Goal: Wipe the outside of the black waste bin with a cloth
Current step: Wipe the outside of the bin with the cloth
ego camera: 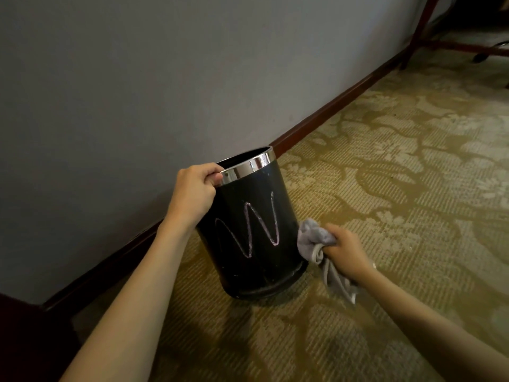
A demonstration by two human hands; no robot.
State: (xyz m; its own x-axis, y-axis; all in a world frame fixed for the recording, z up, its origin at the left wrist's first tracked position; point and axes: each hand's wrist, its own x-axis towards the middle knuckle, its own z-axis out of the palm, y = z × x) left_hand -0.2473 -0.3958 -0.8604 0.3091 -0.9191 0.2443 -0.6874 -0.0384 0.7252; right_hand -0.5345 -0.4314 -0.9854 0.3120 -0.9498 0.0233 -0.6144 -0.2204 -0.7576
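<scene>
head view: one black waste bin (253, 232), rim gripped by left hand (192, 191); right hand (344, 249) clutches one cloth (316, 244).

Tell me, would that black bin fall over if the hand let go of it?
Probably. The black bin looks tilted, seemingly resting on one edge of its base, steadied by the left hand gripping its shiny rim. It is tall and narrow, so likely tippy. Its round side might then let it roll on the carpet.

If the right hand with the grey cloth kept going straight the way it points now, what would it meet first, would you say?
Most likely the bin's lower right side: the right hand points left, with the grey cloth leading, right beside the black waste bin. Whether the cloth already touches it is unclear from this view.
</scene>
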